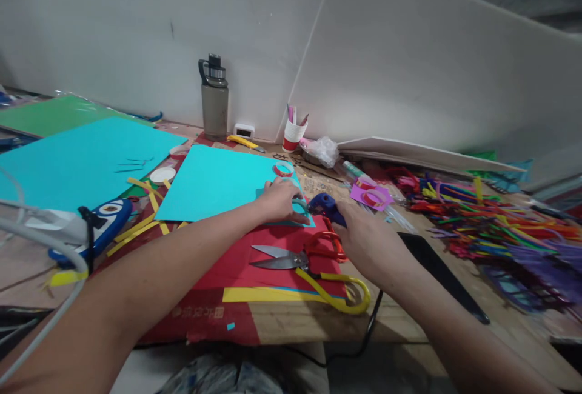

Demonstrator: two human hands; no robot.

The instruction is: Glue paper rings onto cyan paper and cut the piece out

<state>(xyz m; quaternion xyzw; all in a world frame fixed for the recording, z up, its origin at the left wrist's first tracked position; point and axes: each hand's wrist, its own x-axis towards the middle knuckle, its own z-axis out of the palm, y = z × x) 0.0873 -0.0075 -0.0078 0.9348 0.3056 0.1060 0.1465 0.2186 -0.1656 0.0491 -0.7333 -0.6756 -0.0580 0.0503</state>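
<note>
In my right hand [364, 236] is a dark blue glue gun [324, 205], its nozzle pointing left towards my other hand. My left hand [280, 201] pinches a small teal loop [299, 203], which looks like a paper strip and is partly hidden by the fingers. Both hands meet over the right edge of a turquoise sheet [218, 182]. Just beyond my left fingers stands a small red and white ring [284, 168]. Below the hands, scissors [297, 259] with red and yellow handles lie partly spread on red paper [236, 245].
Pipe cleaners [504, 212] are heaped at right, near a black tablet-like slab [443, 276]. A bottle [215, 103], a yellow utility knife [245, 142] and a paper cup of pens [294, 133] line the back. A black cord [370, 327] hangs over the front edge.
</note>
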